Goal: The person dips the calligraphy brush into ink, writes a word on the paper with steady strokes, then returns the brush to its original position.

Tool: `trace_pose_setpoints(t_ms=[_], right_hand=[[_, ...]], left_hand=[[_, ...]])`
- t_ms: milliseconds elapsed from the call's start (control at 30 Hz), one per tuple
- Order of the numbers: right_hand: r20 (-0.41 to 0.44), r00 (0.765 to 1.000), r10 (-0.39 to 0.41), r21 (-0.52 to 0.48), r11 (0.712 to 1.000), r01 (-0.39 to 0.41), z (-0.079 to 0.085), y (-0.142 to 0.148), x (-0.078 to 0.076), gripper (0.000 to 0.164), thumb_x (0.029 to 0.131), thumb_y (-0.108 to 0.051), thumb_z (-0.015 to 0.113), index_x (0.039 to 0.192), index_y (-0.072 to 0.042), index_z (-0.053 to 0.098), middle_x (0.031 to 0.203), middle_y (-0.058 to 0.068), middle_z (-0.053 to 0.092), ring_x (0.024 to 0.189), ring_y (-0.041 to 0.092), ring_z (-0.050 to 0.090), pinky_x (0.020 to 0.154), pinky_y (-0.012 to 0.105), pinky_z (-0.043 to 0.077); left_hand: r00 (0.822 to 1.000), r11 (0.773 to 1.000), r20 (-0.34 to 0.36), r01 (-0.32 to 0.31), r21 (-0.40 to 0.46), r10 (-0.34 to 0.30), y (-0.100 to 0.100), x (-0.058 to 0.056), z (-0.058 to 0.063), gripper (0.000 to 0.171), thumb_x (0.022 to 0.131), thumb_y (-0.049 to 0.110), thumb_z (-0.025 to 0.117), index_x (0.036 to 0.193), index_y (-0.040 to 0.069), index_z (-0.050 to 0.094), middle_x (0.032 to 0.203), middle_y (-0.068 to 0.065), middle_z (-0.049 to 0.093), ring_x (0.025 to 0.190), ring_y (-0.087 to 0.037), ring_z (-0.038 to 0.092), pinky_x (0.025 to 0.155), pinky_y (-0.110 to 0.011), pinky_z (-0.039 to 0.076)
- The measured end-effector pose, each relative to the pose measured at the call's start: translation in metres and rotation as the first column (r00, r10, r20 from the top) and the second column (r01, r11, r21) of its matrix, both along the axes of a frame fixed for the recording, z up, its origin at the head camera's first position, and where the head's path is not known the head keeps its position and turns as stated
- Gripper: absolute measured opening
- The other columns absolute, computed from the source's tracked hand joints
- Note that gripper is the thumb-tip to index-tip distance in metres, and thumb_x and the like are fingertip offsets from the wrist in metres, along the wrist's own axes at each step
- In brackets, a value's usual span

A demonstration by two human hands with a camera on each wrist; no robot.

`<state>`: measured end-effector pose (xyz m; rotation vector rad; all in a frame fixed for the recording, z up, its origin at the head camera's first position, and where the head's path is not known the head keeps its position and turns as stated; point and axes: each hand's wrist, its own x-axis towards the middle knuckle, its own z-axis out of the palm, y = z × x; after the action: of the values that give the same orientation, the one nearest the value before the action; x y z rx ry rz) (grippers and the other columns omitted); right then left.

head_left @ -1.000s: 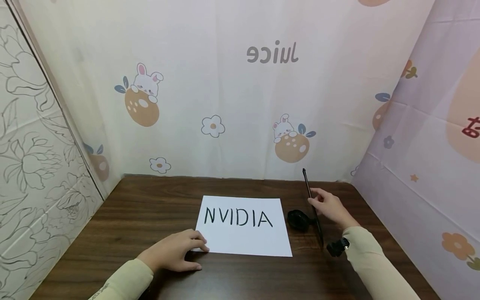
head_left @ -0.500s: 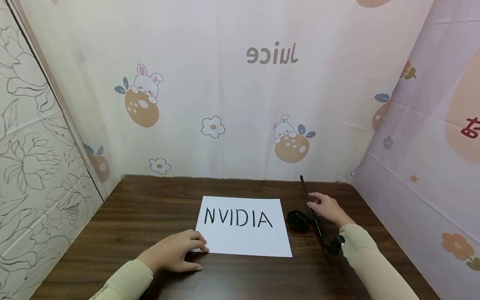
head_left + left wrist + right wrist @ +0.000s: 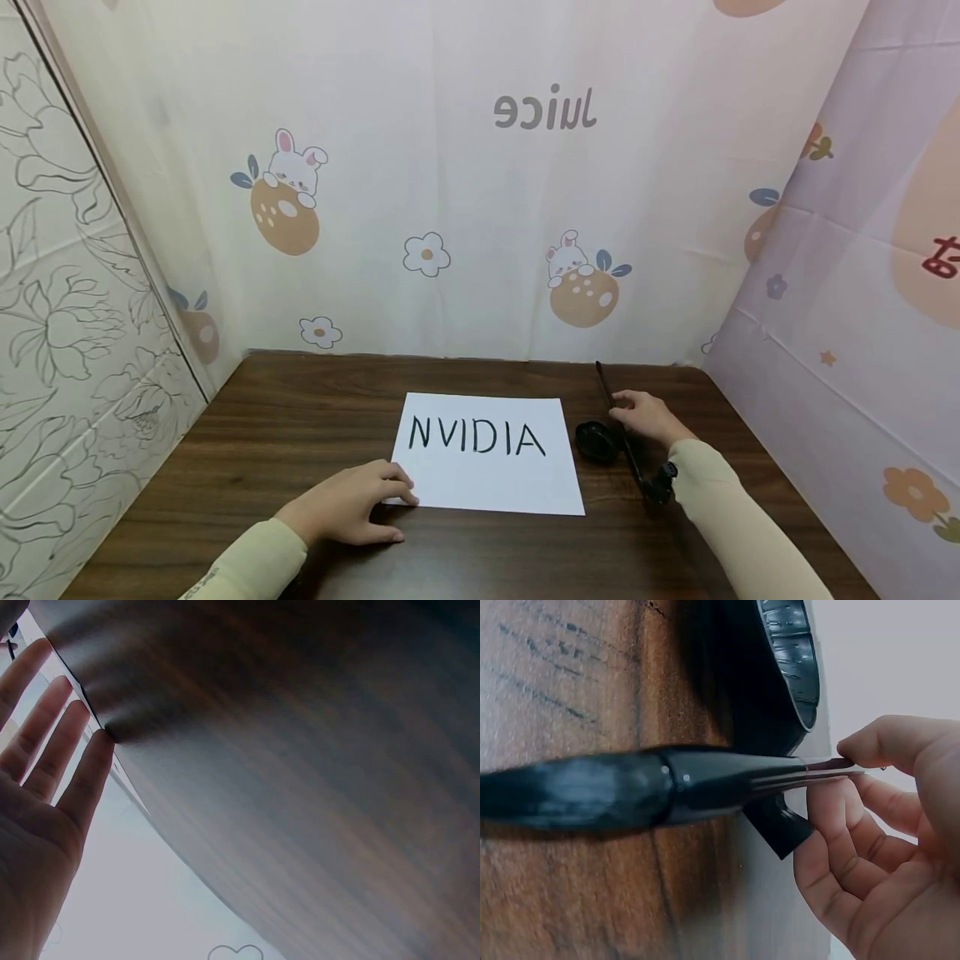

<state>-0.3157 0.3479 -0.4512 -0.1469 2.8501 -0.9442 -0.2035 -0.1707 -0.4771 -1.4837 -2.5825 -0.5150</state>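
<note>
My right hand (image 3: 647,414) pinches the handle of a black calligraphy brush (image 3: 705,784) between thumb and fingers, right of the paper. Its dark bristle end points back toward my wrist, and the thin handle end points to the back of the table. Beside and partly beneath the brush stands a small black ink dish (image 3: 597,442) with a side piece sticking out under the handle. Whether the brush bears on that piece, I cannot tell. A white sheet of paper (image 3: 487,487) bears "NVIDIA" in black strokes. With fingers spread, my left hand (image 3: 347,502) rests on its lower left corner.
The brown wooden table (image 3: 315,400) ends at a printed curtain (image 3: 420,167) behind. Another printed cloth (image 3: 847,375) stands along the right, and a flower-patterned panel (image 3: 75,317) along the left.
My right hand has moved slightly left and toward me. The brush has come down with it, its handle end lower and farther left. My left hand, the paper and the dish stay put.
</note>
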Motion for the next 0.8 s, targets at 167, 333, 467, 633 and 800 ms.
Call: trace_pose_setpoints(t_ms=[167,333,467,633,800], right_hand=[[0.017,1.0,-0.006,-0.003,1.0,0.006,-0.0005,-0.0017,0.0001,0.049,0.099,-0.021,0.058,0.137,0.01,0.05,0.085,0.009,0.062,0.073,0.02,0.06,0.066,0.038,0.052],[0.034,0.999,-0.007,-0.011,1.0,0.007,-0.0024,-0.0014,-0.001,0.049,0.099,-0.02,0.059,0.136,0.01,0.051,0.079,0.008,0.061,0.07,0.02,0.058,0.064,0.036,0.05],[0.056,0.998,-0.002,-0.004,1.0,0.002,-0.003,-0.0001,-0.0024,0.049,0.098,-0.02,0.059,0.136,0.011,0.051,0.076,0.007,0.061,0.067,0.02,0.057,0.062,0.036,0.049],[0.081,0.997,0.005,-0.007,1.0,-0.004,-0.0024,0.0011,-0.0035,0.048,0.098,-0.018,0.061,0.135,0.012,0.051,0.076,0.006,0.062,0.067,0.019,0.057,0.062,0.035,0.049],[0.086,0.996,0.017,-0.01,1.0,-0.016,-0.0012,-0.0005,-0.005,0.048,0.097,-0.017,0.062,0.134,0.012,0.051,0.072,0.006,0.061,0.064,0.019,0.057,0.061,0.034,0.049]], left_hand=[[1.0,1.0,-0.001,0.0,-0.002,0.0,-0.0003,-0.0001,0.0001,0.033,0.088,0.041,0.076,0.116,0.023,0.071,0.118,0.005,0.058,0.104,-0.01,0.059,0.085,-0.03,0.052],[1.0,1.0,0.0,0.001,-0.004,-0.001,-0.0001,-0.0003,0.0004,0.033,0.088,0.041,0.076,0.116,0.023,0.071,0.118,0.004,0.058,0.105,-0.011,0.059,0.085,-0.031,0.053],[1.0,1.0,0.007,0.002,-0.002,-0.002,-0.0002,-0.0005,-0.0005,0.033,0.089,0.042,0.075,0.116,0.023,0.071,0.119,0.004,0.058,0.105,-0.011,0.059,0.085,-0.031,0.052],[1.0,1.0,0.01,0.002,-0.002,-0.002,-0.0003,-0.0012,-0.0017,0.033,0.089,0.042,0.075,0.116,0.023,0.071,0.119,0.004,0.058,0.105,-0.011,0.059,0.085,-0.03,0.052],[1.0,1.0,0.007,-0.002,-0.004,0.002,-0.0005,-0.0015,-0.0024,0.034,0.089,0.043,0.075,0.116,0.024,0.071,0.119,0.004,0.059,0.105,-0.01,0.059,0.085,-0.03,0.052]])
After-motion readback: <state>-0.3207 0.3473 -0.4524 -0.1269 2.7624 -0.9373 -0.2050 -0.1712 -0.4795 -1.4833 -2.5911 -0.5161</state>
